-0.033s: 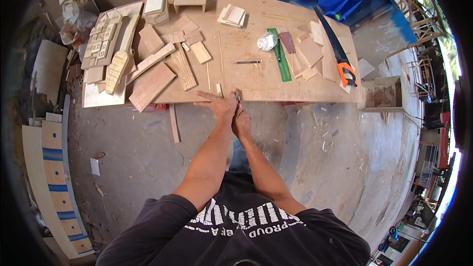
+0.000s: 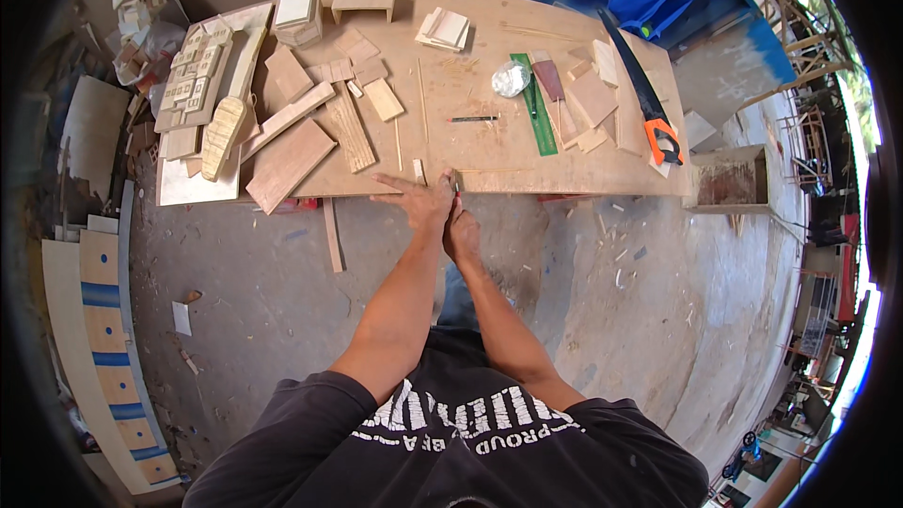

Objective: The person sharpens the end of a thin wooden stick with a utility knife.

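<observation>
At the near edge of the wooden worktable, my two hands meet. My left hand rests on the edge with some fingers spread to the left; its right side touches the tool, and what lies under it is hidden. Closed just below and to the right, my right hand grips a slim tool with a red part, mostly hidden, its kind unclear. A small pale wood block lies just beyond my left hand. One thin wood stick lies right of my fingertips, and a pencil farther back.
Flat wood pieces and a layered wooden model cover the table's left. Toward the right lie a green ruler, a crumpled whitish lump, wood offcuts and an orange-handled saw. An open box stands beyond the right end.
</observation>
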`<move>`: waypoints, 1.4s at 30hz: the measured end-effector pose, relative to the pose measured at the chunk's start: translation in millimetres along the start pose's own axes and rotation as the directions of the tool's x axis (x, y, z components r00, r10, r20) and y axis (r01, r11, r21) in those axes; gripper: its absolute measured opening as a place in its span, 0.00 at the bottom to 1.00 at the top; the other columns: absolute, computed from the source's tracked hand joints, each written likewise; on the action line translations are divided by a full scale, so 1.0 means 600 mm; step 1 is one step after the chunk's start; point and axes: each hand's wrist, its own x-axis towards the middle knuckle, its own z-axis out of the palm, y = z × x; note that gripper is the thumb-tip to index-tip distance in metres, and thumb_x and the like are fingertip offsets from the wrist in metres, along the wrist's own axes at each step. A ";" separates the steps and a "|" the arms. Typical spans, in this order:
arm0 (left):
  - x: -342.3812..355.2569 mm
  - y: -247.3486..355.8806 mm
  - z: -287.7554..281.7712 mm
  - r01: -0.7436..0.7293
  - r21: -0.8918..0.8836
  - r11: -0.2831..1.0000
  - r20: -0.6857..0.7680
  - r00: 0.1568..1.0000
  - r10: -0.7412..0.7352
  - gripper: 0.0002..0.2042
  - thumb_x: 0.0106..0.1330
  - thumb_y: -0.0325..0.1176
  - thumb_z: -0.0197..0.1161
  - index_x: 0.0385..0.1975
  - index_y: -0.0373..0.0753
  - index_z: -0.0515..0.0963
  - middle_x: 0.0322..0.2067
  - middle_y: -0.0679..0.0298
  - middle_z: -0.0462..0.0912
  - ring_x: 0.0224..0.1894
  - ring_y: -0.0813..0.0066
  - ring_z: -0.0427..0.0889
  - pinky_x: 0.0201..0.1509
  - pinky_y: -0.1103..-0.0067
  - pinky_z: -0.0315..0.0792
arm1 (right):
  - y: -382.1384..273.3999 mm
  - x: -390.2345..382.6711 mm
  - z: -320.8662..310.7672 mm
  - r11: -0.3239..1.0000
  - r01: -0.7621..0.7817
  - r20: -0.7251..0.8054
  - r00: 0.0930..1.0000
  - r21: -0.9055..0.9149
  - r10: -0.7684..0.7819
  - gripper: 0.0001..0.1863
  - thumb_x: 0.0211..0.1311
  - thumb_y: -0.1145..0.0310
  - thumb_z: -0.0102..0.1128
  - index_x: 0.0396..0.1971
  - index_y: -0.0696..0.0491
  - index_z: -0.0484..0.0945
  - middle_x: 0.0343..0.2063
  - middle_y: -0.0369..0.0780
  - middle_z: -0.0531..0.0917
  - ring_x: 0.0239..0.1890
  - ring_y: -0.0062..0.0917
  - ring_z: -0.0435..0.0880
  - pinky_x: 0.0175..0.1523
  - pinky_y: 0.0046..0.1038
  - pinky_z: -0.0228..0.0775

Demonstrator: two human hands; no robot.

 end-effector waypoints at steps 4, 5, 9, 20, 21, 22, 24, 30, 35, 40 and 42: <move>0.001 -0.003 -0.007 -0.034 -0.051 0.998 0.103 0.994 0.039 0.71 0.51 0.53 0.75 0.68 0.30 0.14 0.69 0.31 0.15 0.72 0.29 0.15 0.77 0.54 0.48 | -0.005 0.003 -0.007 0.998 -0.029 0.071 0.997 -0.060 0.033 0.38 0.77 0.47 0.33 0.30 0.67 0.82 0.33 0.66 0.81 0.41 0.62 0.81 0.47 0.55 0.72; -0.002 0.000 -0.009 -0.031 -0.057 0.998 0.110 0.993 0.037 0.71 0.51 0.53 0.75 0.68 0.30 0.14 0.69 0.30 0.15 0.72 0.27 0.15 0.77 0.54 0.47 | -0.003 0.005 -0.006 0.996 -0.040 0.071 0.996 -0.076 0.046 0.38 0.77 0.47 0.32 0.30 0.66 0.83 0.33 0.66 0.81 0.42 0.62 0.81 0.48 0.55 0.72; -0.002 0.000 -0.012 -0.017 -0.057 0.998 0.162 0.987 0.026 0.71 0.51 0.53 0.76 0.68 0.29 0.14 0.68 0.28 0.15 0.71 0.26 0.16 0.78 0.57 0.45 | -0.002 0.010 -0.007 0.994 -0.040 0.065 0.997 -0.098 0.046 0.39 0.77 0.47 0.31 0.30 0.66 0.83 0.34 0.66 0.81 0.43 0.62 0.81 0.49 0.54 0.72; 0.019 -0.007 0.018 -0.009 -0.068 0.998 0.059 0.998 0.013 0.72 0.49 0.51 0.79 0.70 0.37 0.15 0.66 0.26 0.10 0.74 0.29 0.28 0.72 0.55 0.59 | -0.001 0.047 -0.003 0.999 -0.013 0.039 0.999 -0.033 0.014 0.39 0.76 0.45 0.33 0.31 0.67 0.83 0.35 0.65 0.81 0.45 0.60 0.81 0.53 0.52 0.71; 0.018 -0.009 0.016 -0.017 -0.070 0.997 0.050 0.999 0.021 0.72 0.49 0.51 0.79 0.70 0.37 0.15 0.66 0.26 0.10 0.74 0.29 0.28 0.72 0.55 0.59 | 0.002 0.047 0.000 1.000 -0.005 0.039 0.999 -0.024 0.006 0.39 0.76 0.45 0.33 0.31 0.67 0.83 0.35 0.65 0.81 0.45 0.60 0.81 0.53 0.52 0.71; 0.016 -0.009 0.016 -0.050 -0.073 0.996 0.044 0.998 0.054 0.72 0.49 0.50 0.79 0.70 0.36 0.15 0.66 0.25 0.10 0.74 0.27 0.26 0.73 0.54 0.57 | 0.005 0.049 0.003 0.999 -0.013 0.034 0.999 -0.033 0.015 0.39 0.76 0.45 0.33 0.31 0.67 0.83 0.35 0.65 0.81 0.46 0.60 0.81 0.53 0.52 0.70; 0.020 -0.022 0.019 -0.073 -0.073 0.995 0.039 0.996 0.076 0.72 0.49 0.50 0.79 0.69 0.35 0.14 0.65 0.24 0.10 0.73 0.24 0.25 0.74 0.53 0.54 | 0.004 0.041 0.005 0.999 -0.026 0.037 0.999 -0.048 0.028 0.39 0.76 0.45 0.33 0.32 0.67 0.83 0.36 0.66 0.81 0.46 0.60 0.81 0.54 0.52 0.70; 0.030 -0.055 0.020 -0.167 -0.072 0.983 0.055 0.984 0.171 0.73 0.49 0.51 0.79 0.68 0.33 0.13 0.65 0.22 0.11 0.72 0.27 0.16 0.78 0.56 0.36 | 0.006 0.013 0.011 0.997 -0.071 0.019 0.997 -0.004 0.071 0.40 0.76 0.44 0.31 0.33 0.68 0.82 0.38 0.65 0.81 0.47 0.60 0.80 0.55 0.52 0.70; 0.031 -0.081 0.024 -0.347 -0.159 0.924 -0.013 0.937 0.350 0.72 0.49 0.51 0.78 0.69 0.33 0.14 0.65 0.20 0.14 0.71 0.26 0.16 0.76 0.51 0.36 | 0.010 0.006 0.006 0.994 -0.040 0.052 0.998 0.105 0.034 0.42 0.75 0.41 0.30 0.37 0.68 0.82 0.40 0.67 0.79 0.50 0.63 0.77 0.53 0.52 0.67; 0.009 -0.061 0.016 -0.238 -0.065 0.969 -0.064 0.970 0.234 0.66 0.51 0.54 0.76 0.74 0.43 0.24 0.69 0.26 0.21 0.74 0.29 0.25 0.74 0.47 0.41 | 0.025 0.027 0.008 0.996 -0.031 0.041 0.999 0.089 0.028 0.42 0.75 0.40 0.31 0.37 0.67 0.82 0.39 0.67 0.79 0.49 0.63 0.76 0.52 0.53 0.66; 0.000 -0.049 0.009 -0.155 0.057 0.986 -0.092 0.983 0.159 0.64 0.51 0.57 0.75 0.76 0.47 0.30 0.71 0.28 0.24 0.75 0.31 0.29 0.73 0.46 0.44 | 0.025 0.027 0.004 0.997 -0.021 0.042 0.999 0.079 0.018 0.42 0.75 0.40 0.31 0.36 0.67 0.82 0.38 0.67 0.79 0.49 0.63 0.76 0.52 0.53 0.66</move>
